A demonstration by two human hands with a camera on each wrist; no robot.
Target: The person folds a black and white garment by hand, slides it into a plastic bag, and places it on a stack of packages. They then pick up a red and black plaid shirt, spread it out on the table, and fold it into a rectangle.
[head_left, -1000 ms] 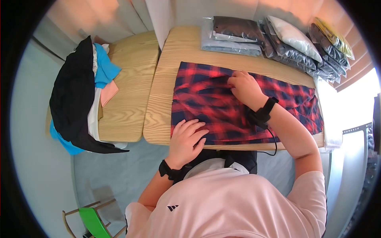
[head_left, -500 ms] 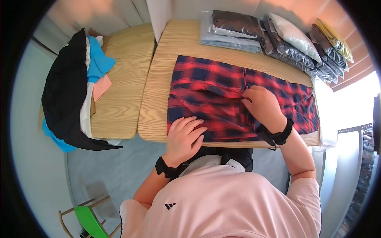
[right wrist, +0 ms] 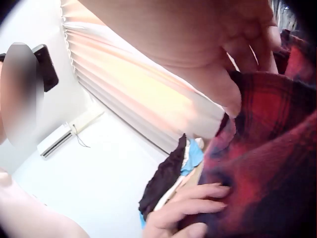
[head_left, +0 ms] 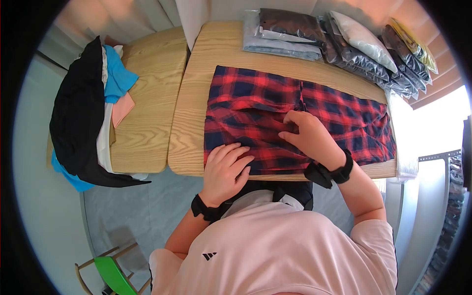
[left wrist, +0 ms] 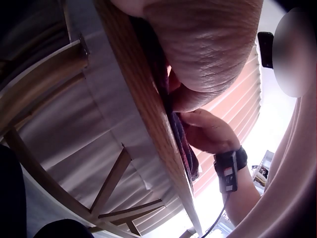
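A red and navy plaid cloth (head_left: pixel 260 93) lies spread on the wooden table, with low wrinkles across its middle and a short dark slit near its upper centre. My left hand (head_left: pixel 225 172) rests flat on its lower left corner, fingers spread; in the right wrist view those fingers (right wrist: pixel 193 206) touch the plaid. My right hand (head_left: pixel 312 137) touches the middle of the cloth with bent fingers, thumb and forefinger apart. The right wrist view shows my right hand (right wrist: pixel 218 49) over a raised part of the cloth (right wrist: pixel 267 104), its fingertips partly hidden.
Bagged folded garments (head_left: pixel 290 29) and further bagged stacks (head_left: pixel 364 46) line the table's back edge. On the left table (head_left: pixel 147 98) lie a black garment (head_left: pixel 76 118) and blue, pink and white cloths. A green chair (head_left: pixel 115 275) stands at lower left.
My right hand has come down from the cloth's upper part, moving right and then back left to its middle. My left hand stays on the corner. The camera view has shifted slightly.
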